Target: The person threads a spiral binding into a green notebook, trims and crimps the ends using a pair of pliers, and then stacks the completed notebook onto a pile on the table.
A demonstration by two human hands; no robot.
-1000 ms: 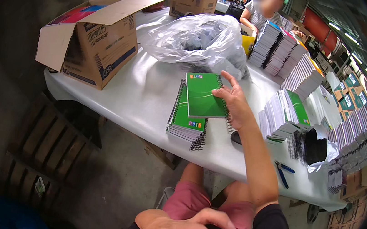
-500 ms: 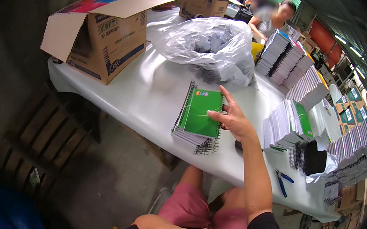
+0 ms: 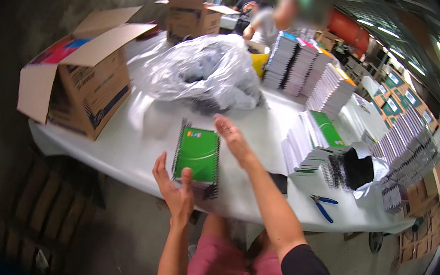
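Note:
A short stack of spiral-bound notebooks, topped by one with a green cover [image 3: 195, 156], lies on the white-covered table in front of me. My left hand [image 3: 176, 191] is at the stack's near left corner, fingers stretched up and thumb apart; whether it touches the notebooks I cannot tell. Off the stack's far right corner, my right hand [image 3: 233, 140] is held with its fingers stretched out and nothing in it. Blue-handled pliers [image 3: 323, 206] lie on the table to the right, beyond a small black flat object [image 3: 278, 182].
A large clear plastic bag [image 3: 195, 71] with dark contents sits behind the notebooks. Open cardboard boxes [image 3: 93, 94] stand at left and back. More notebook stacks [image 3: 310, 140] fill the right side, beside a bundle of black wire coils [image 3: 356, 168]. A person [image 3: 270, 28] sits across the table.
My left hand has come into view beside the stack. My right hand has let go of the green notebook and moved off its right edge. The view has shifted.

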